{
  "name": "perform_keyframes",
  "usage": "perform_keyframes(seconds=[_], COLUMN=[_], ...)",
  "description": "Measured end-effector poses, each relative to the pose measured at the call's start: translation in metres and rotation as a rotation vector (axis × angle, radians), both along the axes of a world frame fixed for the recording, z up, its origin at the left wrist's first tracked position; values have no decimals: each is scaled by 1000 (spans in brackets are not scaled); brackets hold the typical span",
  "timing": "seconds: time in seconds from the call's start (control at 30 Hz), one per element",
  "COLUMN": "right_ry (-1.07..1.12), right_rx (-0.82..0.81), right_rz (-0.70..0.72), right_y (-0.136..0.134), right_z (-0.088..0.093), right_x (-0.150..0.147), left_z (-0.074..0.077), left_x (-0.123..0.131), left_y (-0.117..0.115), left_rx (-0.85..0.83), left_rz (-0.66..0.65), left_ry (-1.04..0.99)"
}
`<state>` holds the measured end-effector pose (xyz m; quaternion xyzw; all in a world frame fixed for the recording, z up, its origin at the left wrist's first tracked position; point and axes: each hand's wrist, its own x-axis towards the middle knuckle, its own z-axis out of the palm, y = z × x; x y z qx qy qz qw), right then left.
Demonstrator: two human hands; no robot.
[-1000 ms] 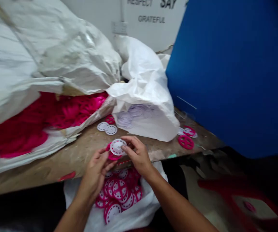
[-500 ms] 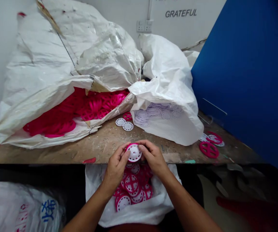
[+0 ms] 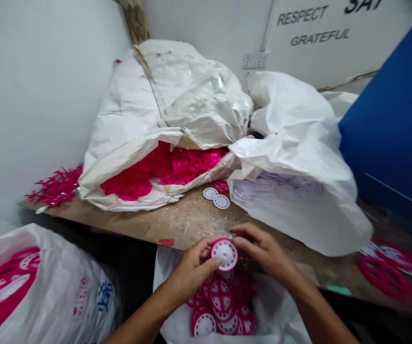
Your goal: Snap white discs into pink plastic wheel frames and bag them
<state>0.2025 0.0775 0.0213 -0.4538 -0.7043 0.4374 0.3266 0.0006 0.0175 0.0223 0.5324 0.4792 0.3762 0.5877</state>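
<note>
My left hand (image 3: 196,260) pinches a white slotted disc in a pink ring (image 3: 224,254), thumb on its white face. My right hand (image 3: 261,246) is just right of the disc. Its fingers are apart and hold nothing I can see; whether the thumb still brushes the rim, I cannot tell. Below both hands, an open white sack (image 3: 273,306) holds a heap of assembled pink-and-white discs (image 3: 220,296). Beyond them on the bench lie two loose white discs (image 3: 221,201) and a pink spoked ring (image 3: 221,186).
A large sack (image 3: 127,119) of pink rings (image 3: 180,165) lies open on the workbench (image 3: 137,222). Right of it is a sack (image 3: 299,119) of white discs (image 3: 277,184). More parts (image 3: 385,277) lie far right, by a blue panel (image 3: 385,110). A filled bag (image 3: 66,286) stands lower left.
The view has swung left, bringing the filled bag's pink-and-white contents into sight. My right hand has released its grip on the disc, which stays in my left hand.
</note>
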Motion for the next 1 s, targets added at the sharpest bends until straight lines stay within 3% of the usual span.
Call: perform_keyframes(seconds=[0.1,0.2,0.23,0.33,0.47,0.67,0.87,0.93,1.0], right_ry=[-106,-317,-405,-633,-719,-747,-348,-232,-182], right_rx=[142,204,226,247,226,272,327,339,336], right_rz=[-302,-481,-497,-463,-355,-302,-553,-630,-679], right_y=[48,93,105,133,146,97,57,54,52], right_z=[-4,-11,-13,-15,-11,-14,-22,-21,-18], right_x=[16,23,22,14,3,16,41,48,50], left_z=[10,18,19,17,2,-16,-12,-6,-2], left_x=[-35,-77,-91,-125,-146,-148,-141,-123,-97], left_y=[21,65,84,137,177,183,169,149,119], left_rx=[209,493,579,620,601,587,743,775,654], left_rz=[52,315,409,540,521,495,548,591,619], left_ry=[301,672,814,942,1063,1082,1013,845,531])
